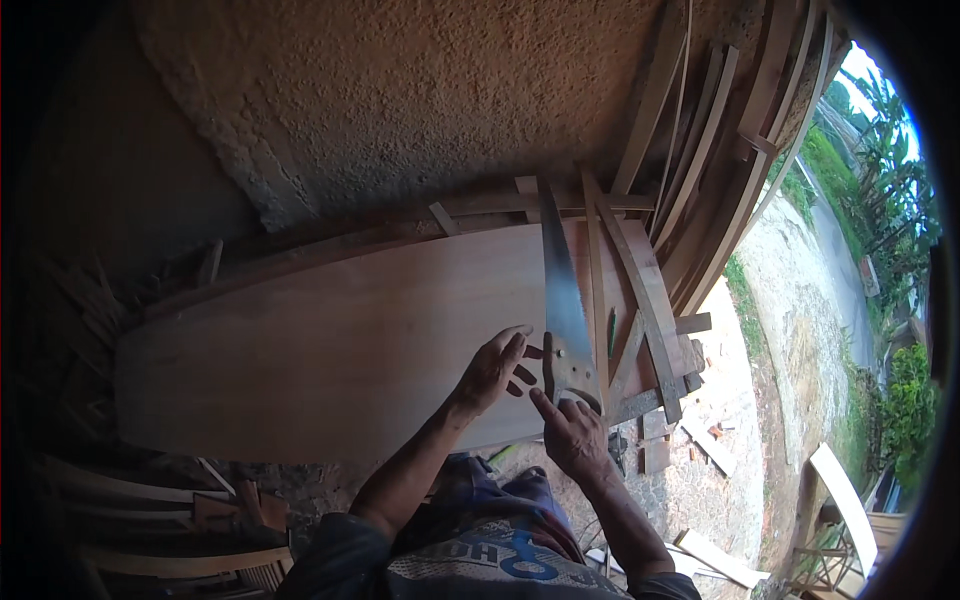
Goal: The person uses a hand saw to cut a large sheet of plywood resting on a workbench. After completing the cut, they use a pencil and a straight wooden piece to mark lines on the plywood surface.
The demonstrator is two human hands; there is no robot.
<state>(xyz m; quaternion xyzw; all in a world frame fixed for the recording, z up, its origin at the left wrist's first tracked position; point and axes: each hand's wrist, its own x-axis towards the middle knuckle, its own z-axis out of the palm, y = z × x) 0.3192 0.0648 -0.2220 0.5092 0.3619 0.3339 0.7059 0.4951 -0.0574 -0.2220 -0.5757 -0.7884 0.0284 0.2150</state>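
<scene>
A handsaw stretches away from me over the right part of a broad wooden board, its blade tapering toward the wall. Its worn handle lies at the near end, where my right hand is closed round it with the index finger pointing forward. Just left of the handle, my left hand has its fingers apart and holds nothing. Whether the left fingertips touch the handle is hard to make out. Right of the blade, thin wooden strips cross one another, and a green pencil-like stick lies between them.
Long planks lean against a rough wall at the far right. Offcuts litter the ground on the near right. Curved wooden pieces are stacked at the near left. Outdoors, a path runs past greenery.
</scene>
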